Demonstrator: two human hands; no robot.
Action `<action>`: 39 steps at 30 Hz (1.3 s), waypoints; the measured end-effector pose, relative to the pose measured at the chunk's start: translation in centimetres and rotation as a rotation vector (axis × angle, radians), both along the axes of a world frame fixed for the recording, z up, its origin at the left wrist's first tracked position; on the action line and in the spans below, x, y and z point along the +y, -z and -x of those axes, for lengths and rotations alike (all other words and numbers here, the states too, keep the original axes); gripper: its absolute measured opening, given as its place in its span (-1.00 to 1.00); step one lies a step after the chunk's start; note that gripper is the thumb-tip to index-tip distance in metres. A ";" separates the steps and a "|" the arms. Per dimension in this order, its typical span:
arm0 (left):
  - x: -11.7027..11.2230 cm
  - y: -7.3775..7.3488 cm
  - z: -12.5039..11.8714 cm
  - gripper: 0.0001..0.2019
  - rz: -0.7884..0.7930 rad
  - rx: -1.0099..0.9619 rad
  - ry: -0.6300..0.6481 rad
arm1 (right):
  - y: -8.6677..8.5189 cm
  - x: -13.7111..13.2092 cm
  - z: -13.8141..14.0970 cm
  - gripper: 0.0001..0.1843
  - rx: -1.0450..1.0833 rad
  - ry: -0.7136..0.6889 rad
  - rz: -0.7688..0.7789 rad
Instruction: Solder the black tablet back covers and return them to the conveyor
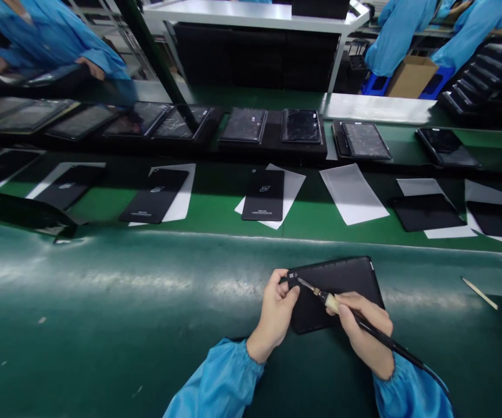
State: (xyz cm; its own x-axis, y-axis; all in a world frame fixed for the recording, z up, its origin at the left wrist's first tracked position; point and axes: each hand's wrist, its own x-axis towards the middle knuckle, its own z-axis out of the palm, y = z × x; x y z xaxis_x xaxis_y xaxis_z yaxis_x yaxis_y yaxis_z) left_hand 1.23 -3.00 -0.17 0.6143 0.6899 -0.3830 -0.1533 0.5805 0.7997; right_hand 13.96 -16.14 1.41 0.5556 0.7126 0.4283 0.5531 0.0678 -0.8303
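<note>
Green matting [103, 302] runs beneath the left hand [275, 310], whose fingers curl tightly around the corner of a black tablet [342, 284] lying flat. The right hand [366, 331] pinches a soldering iron [316, 290] in a narrow grip, its tip at that corner.

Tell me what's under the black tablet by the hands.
The black tablet rests on a green mat, which shows around its edges; whatever lies directly beneath the tablet is covered and cannot be seen.

Flat rectangular tablet [333, 293] on the curved rubber belt [103, 278].
Behind: rectangular panels [262, 195] on paper sheets [351, 193], then a row of glass-fronted tablets [301, 126].
</note>
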 end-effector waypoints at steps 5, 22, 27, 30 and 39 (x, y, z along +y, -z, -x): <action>-0.2 0.1 -0.3 -0.63 0.021 -0.009 -0.007 | 0.0 -0.2 -3.1 -0.89 0.142 0.232 -0.151; 6.6 -1.1 -15.8 -0.65 -0.405 0.087 0.055 | -0.1 -3.2 -14.0 -0.74 0.635 0.589 -0.663; 9.5 -1.7 -20.4 -0.51 -0.684 0.223 0.034 | -0.3 -3.8 -14.3 -0.73 0.620 0.607 -0.698; 12.2 -2.1 -18.4 -0.40 -1.027 0.587 0.036 | -0.4 -4.1 -14.2 -0.78 0.636 0.603 -0.719; 16.3 -0.4 -15.1 0.04 -1.201 1.355 0.175 | -0.3 -3.7 -13.4 -0.77 0.661 0.570 -0.663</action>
